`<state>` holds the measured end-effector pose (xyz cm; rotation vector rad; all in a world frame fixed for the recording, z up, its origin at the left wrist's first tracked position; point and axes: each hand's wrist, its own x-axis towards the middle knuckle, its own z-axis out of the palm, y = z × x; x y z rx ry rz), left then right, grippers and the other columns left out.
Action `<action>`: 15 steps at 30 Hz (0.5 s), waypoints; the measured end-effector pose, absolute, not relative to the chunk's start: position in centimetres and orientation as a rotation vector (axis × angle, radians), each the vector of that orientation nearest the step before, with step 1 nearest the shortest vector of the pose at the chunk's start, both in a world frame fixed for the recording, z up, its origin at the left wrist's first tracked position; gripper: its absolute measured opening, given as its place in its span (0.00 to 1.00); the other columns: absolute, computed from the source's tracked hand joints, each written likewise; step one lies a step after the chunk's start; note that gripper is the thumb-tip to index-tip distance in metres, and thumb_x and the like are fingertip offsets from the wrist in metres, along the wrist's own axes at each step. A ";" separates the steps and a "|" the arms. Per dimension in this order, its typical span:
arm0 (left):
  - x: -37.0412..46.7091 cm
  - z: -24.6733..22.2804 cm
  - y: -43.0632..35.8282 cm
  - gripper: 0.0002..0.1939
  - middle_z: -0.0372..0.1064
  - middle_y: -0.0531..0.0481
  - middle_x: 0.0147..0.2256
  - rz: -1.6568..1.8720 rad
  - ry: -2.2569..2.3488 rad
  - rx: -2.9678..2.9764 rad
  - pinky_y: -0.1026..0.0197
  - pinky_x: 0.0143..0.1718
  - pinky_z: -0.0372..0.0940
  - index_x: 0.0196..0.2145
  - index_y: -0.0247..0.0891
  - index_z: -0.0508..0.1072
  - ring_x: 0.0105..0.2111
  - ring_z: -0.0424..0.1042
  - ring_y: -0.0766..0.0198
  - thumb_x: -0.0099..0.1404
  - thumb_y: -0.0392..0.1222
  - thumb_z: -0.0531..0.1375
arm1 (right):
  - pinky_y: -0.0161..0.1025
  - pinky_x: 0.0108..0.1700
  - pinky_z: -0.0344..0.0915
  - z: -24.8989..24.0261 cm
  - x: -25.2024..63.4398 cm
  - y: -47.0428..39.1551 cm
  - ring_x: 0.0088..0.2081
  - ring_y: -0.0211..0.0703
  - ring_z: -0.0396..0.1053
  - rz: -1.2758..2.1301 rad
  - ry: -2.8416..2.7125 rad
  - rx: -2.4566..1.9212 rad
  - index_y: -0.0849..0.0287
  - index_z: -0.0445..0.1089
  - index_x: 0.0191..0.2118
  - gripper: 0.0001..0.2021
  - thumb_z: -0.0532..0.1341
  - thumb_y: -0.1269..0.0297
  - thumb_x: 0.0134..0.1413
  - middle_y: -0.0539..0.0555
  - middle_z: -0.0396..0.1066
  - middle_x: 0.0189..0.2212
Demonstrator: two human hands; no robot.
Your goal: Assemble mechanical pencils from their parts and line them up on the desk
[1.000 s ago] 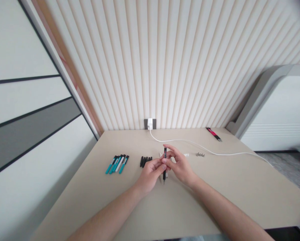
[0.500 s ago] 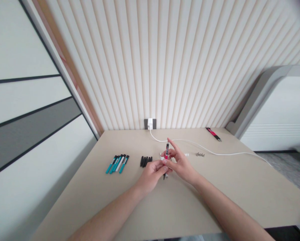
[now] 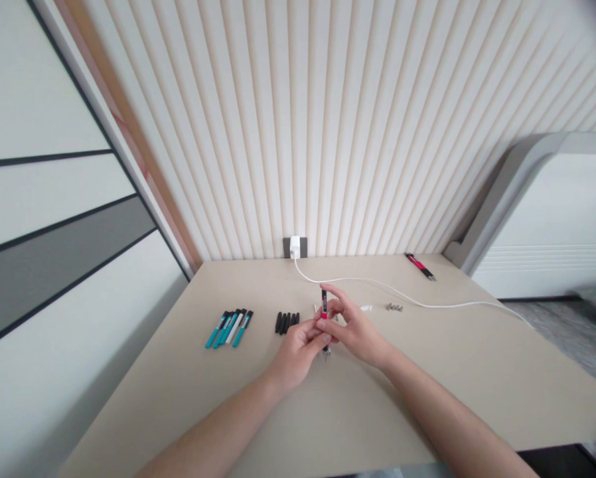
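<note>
Over the middle of the table, both hands hold a red and black pen [image 3: 324, 304], its dark end up and its metal tip showing below the fingers. My left hand [image 3: 300, 344] pinches the lower part. My right hand [image 3: 348, 328] grips the barrel between thumb and fingers, its index fingertip resting on the top end. Left of the hands lie several short black tubes [image 3: 287, 323]. Behind the hands, thin white sticks [image 3: 315, 309] are mostly covered. To the right lie small white pieces [image 3: 366, 308] and several little metal parts [image 3: 394, 307].
Several teal, white and black pen barrels [image 3: 229, 329] lie at the left of the beige table [image 3: 258, 425]. Red and black pens [image 3: 420, 266] lie at the far right. A white cable [image 3: 427, 305] runs across the back from a plugged-in charger [image 3: 295, 247].
My right index finger has bent down onto the pen's top end, where a pale narrow piece stuck up before. The pen's metal tip now shows more plainly below. The view shifted slightly.
</note>
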<state>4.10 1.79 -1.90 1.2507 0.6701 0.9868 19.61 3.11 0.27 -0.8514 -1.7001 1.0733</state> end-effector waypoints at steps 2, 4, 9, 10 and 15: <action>4.1 -1.8 1.8 0.19 0.75 0.44 0.39 0.990 0.675 1.260 0.57 0.46 0.64 0.49 0.34 0.72 0.39 0.72 0.60 0.63 0.44 0.62 | 0.43 0.43 0.66 0.4 19.5 3.0 0.38 0.40 0.66 1.050 -1.719 -0.856 0.49 0.51 0.63 0.31 0.61 0.63 0.56 0.50 0.70 0.35; 4.1 -1.7 1.8 0.18 0.74 0.44 0.40 1.001 0.682 1.257 0.58 0.44 0.64 0.49 0.34 0.72 0.39 0.71 0.60 0.63 0.44 0.61 | 0.43 0.44 0.66 0.5 19.4 2.9 0.38 0.40 0.66 1.029 -1.710 -0.864 0.49 0.45 0.65 0.34 0.60 0.63 0.57 0.51 0.70 0.37; 4.1 -1.5 1.8 0.16 0.74 0.45 0.38 1.034 0.718 1.276 0.60 0.41 0.65 0.46 0.33 0.73 0.37 0.70 0.62 0.64 0.44 0.61 | 0.43 0.45 0.65 0.3 19.5 3.1 0.37 0.40 0.66 0.947 -1.702 -0.881 0.50 0.36 0.68 0.40 0.61 0.62 0.57 0.52 0.71 0.39; 4.1 -1.5 1.8 0.15 0.74 0.44 0.39 1.042 0.723 1.279 0.60 0.42 0.65 0.46 0.33 0.73 0.38 0.70 0.62 0.64 0.44 0.61 | 0.42 0.44 0.65 0.3 19.5 3.2 0.37 0.40 0.67 0.921 -1.723 -0.884 0.51 0.44 0.66 0.35 0.61 0.62 0.57 0.52 0.71 0.38; 3.9 -1.4 2.0 0.16 0.74 0.42 0.41 1.065 0.778 1.294 0.57 0.45 0.66 0.45 0.32 0.73 0.41 0.72 0.58 0.63 0.45 0.61 | 0.38 0.41 0.65 0.2 19.5 3.2 0.36 0.40 0.68 0.795 -1.814 -0.952 0.59 0.72 0.37 0.09 0.58 0.60 0.59 0.53 0.71 0.33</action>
